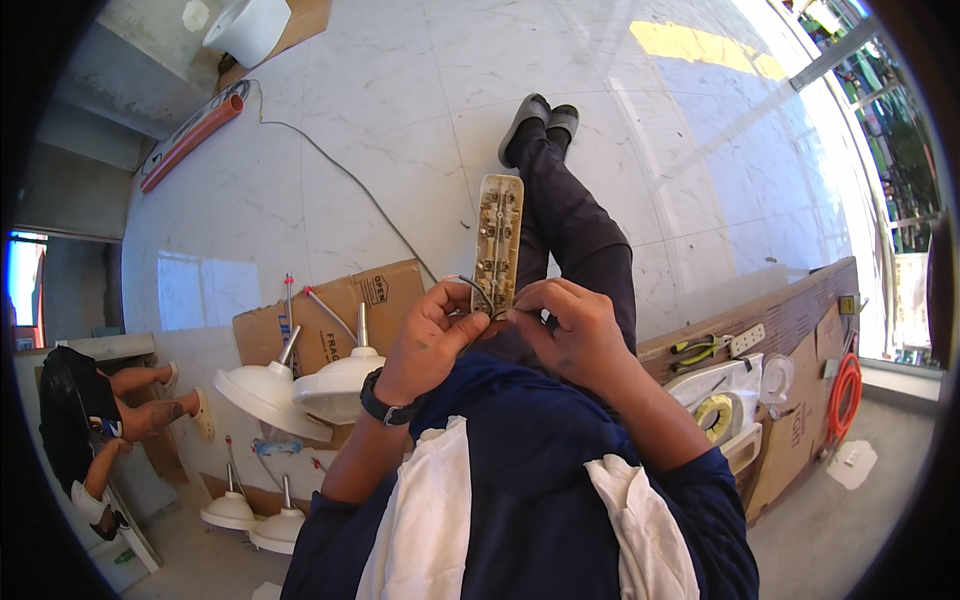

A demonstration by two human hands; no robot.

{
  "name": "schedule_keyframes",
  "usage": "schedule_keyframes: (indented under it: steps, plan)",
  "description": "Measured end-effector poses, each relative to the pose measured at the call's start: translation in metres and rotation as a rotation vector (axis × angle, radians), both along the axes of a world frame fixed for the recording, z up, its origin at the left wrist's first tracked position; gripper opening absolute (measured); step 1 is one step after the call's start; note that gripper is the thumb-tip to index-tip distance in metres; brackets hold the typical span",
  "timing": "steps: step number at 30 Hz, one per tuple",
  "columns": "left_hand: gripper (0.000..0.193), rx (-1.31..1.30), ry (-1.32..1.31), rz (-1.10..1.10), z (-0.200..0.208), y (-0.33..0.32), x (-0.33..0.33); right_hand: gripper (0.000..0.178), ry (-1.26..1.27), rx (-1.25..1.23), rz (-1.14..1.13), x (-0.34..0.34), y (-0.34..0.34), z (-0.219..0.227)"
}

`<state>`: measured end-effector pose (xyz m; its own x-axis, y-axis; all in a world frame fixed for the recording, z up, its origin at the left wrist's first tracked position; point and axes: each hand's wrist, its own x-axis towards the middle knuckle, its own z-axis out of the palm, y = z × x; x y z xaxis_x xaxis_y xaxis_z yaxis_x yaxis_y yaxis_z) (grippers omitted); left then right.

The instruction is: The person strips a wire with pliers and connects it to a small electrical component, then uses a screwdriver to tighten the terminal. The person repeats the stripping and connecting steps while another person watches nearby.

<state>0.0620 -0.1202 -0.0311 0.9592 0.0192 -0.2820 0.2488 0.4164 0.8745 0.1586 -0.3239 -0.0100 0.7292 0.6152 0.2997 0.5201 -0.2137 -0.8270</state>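
Note:
An opened power strip (pixel 498 230), its metal contacts exposed in a long beige casing, stands out over my outstretched legs. My left hand (pixel 428 335) is closed around its near end, thumb and fingers pressed together there. A dark cable (pixel 478 287) loops from that hand onto the strip's near end. Close beside it, my right hand (pixel 572 322) is pinched at the same end, by what looks like thin wire ends; the fingers hide most of what they hold. A thin grey cable (pixel 375 203) runs across the floor toward my left hand.
White dome-shaped fixtures (pixel 265 398) with metal stems stand at left by flattened cardboard (pixel 395 290). At right, a wooden board (pixel 735 310) carries pliers (pixel 697 348) and a white socket strip (pixel 747 340), near coiled red hose (pixel 846 397). An orange pipe (pixel 190 145) lies far left. Another person (pixel 110 410) is at left.

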Motion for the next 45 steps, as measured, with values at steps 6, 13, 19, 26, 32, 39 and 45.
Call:
schedule_keyframes:
  steps: [6, 13, 19, 26, 32, 39, 45]
  plan:
    - [0.025, 0.046, 0.009, -0.003, 0.002, -0.001, -0.001, 0.015, -0.054, -0.045, 0.047, 0.005, -0.001, -0.002]
    - [0.029, 0.069, -0.015, 0.144, -0.005, -0.011, -0.001, 0.016, -0.178, -0.046, 0.029, -0.002, 0.005, -0.005]
    - [0.023, 0.116, 0.0, 0.25, -0.005, -0.02, -0.003, 0.019, -0.185, -0.097, 0.085, -0.002, -0.002, -0.007]
    - [0.022, 0.124, -0.04, 0.221, -0.008, -0.025, 0.0, 0.017, -0.111, -0.153, 0.203, 0.014, -0.005, 0.002]
    - [0.022, 0.15, -0.013, 0.253, -0.012, -0.032, 0.001, 0.01, 0.003, -0.232, 0.141, 0.026, 0.003, 0.018]
    - [0.025, 0.164, 0.056, 0.287, -0.012, -0.03, -0.003, 0.015, 0.21, -0.103, 0.019, 0.027, 0.006, 0.025]
    - [0.031, 0.168, 0.054, 0.324, -0.015, -0.032, -0.001, 0.011, 0.274, -0.175, -0.024, 0.02, 0.001, 0.023]
